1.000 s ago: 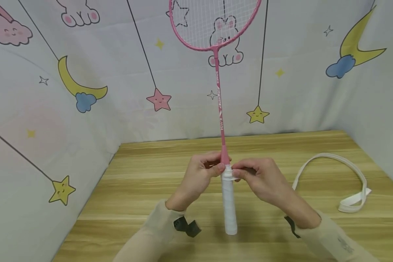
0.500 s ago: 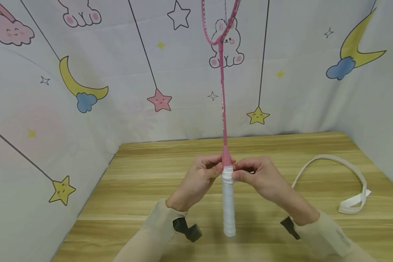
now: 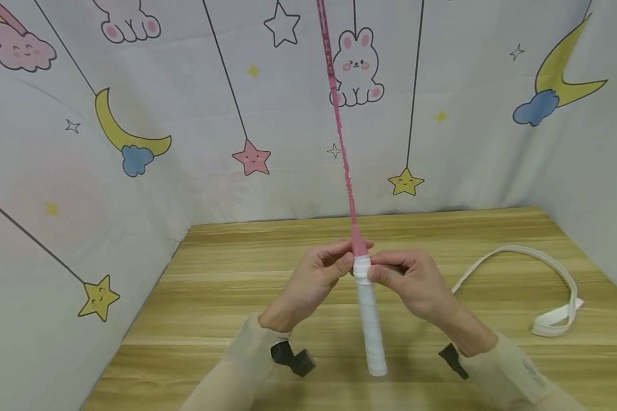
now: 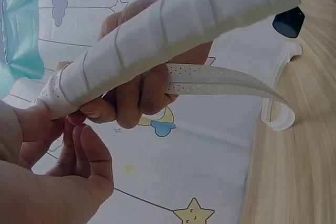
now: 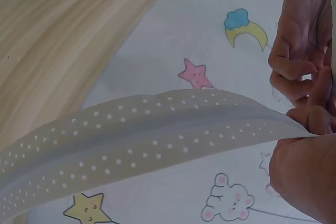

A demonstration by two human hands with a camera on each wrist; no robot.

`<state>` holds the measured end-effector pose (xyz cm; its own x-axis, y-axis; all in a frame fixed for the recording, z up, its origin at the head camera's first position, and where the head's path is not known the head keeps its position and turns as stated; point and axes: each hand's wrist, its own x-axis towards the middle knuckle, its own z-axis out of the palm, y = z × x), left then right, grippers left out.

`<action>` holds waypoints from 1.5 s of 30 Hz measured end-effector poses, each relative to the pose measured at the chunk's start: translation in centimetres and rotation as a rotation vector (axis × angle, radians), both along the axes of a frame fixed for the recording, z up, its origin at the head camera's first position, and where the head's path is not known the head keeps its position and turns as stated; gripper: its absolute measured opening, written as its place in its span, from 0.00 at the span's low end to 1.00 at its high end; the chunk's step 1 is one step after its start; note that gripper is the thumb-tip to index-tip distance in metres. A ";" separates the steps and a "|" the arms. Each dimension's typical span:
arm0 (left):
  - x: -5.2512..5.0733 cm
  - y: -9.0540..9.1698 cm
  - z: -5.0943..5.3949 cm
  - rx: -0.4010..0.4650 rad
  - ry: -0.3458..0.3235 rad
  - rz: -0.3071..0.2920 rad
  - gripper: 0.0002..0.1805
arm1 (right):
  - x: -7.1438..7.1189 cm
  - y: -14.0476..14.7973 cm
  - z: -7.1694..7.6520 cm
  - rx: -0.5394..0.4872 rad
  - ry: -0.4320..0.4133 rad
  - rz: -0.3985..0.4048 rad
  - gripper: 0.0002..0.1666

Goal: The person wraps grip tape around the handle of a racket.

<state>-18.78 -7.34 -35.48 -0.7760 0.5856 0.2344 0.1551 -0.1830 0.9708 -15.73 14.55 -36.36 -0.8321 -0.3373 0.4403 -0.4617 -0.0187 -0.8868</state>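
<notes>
White fabric backdrop, printed with moons, stars and rabbits, rises beyond both hands, its upper figures cut off by the frame. Below the hands spreads a wood-grain worktop. Between the hands stands a pink racket, leaning toward the left hand's side; its head, seen edge-on, runs out of view above them. Its white-wrapped handle extends below both hands; whether the end touches the worktop is hard to tell. A white perforated strip trails from the right hand, passes out of sight behind that forearm, then curves into a folded loop to its right. The left hand pinches the racket at the handle's top, some fingers hidden behind. The right hand pinches the strip against the wrap, fingertips partly hidden. Beneath each wrist shows a small black device, the right one partly covered.
</notes>
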 end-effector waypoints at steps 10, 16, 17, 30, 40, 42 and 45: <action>0.4 1.2 0.6 -0.165 0.127 0.284 0.20 | -0.1 -0.8 -0.1 0.104 0.070 -0.190 0.08; 0.5 1.7 0.7 -0.174 0.183 0.333 0.15 | 0.1 -1.3 0.2 0.185 0.091 -0.297 0.07; 0.5 1.7 0.7 -0.171 0.181 0.332 0.15 | 0.1 -1.4 0.3 0.198 0.088 -0.305 0.07; 0.2 0.9 0.6 -0.134 0.130 0.248 0.16 | 0.7 -0.3 1.0 0.259 0.034 -0.234 0.07; 0.3 0.6 0.5 0.021 -0.046 0.089 0.24 | 0.7 0.1 1.6 0.229 -0.119 -0.210 0.06; 0.3 0.6 0.5 0.052 -0.081 0.060 0.31 | 0.7 0.2 1.7 0.216 -0.161 -0.193 0.07; 0.3 0.7 0.3 0.097 -0.119 0.034 0.42 | 0.5 0.3 1.8 0.208 -0.228 -0.179 0.10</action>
